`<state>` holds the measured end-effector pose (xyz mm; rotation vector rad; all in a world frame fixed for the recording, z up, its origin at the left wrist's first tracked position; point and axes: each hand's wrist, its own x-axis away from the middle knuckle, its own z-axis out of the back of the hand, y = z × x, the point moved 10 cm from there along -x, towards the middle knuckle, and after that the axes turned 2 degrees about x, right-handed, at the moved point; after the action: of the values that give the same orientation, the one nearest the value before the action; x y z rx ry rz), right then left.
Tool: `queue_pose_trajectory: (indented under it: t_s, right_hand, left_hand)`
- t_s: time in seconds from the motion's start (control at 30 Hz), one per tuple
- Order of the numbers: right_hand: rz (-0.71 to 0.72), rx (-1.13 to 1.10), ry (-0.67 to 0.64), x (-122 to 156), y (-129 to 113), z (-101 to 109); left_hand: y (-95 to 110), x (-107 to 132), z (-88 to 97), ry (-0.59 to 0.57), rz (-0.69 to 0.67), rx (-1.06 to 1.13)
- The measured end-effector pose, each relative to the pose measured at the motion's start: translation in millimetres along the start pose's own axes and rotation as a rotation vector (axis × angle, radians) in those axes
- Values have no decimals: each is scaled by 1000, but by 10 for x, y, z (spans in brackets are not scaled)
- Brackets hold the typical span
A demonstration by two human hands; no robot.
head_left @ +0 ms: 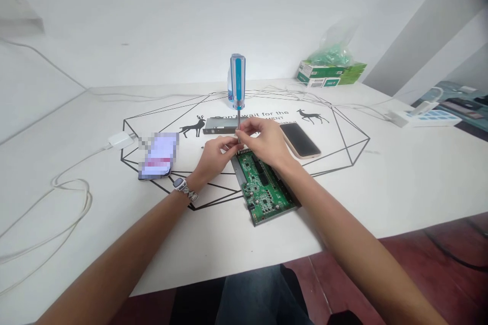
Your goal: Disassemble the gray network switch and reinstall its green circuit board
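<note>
You appear to be at the screwdriving step: your right hand (pixel 263 141) pinches the upright screwdriver (pixel 238 81) by its shaft at the board's (pixel 263 190) far end; whether your left hand's (pixel 216 156) gathered fingers grip anything, you cannot tell. The next move likely calls for a steady shaft. The printed worktop (pixel 343 203) adjoins a white wall (pixel 183 20).

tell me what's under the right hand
The green circuit board runs under the right hand; its near end shows, but the hand covers its far right corner.
</note>
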<state>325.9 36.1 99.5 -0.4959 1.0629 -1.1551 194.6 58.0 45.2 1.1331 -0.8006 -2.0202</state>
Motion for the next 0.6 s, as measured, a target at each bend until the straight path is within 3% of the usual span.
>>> queue_pose_trajectory:
  t_s: [0.3, 0.47, 0.6]
  right_hand:
    - [42, 34, 42, 11, -28, 3]
    - [44, 8, 2, 19, -58, -17]
    - [35, 28, -2, 29, -57, -28]
  left_hand:
    - [-75, -54, 25, 76, 75, 49]
    - [19, -33, -5, -10, -6, -52]
    - [19, -32, 16, 19, -32, -46]
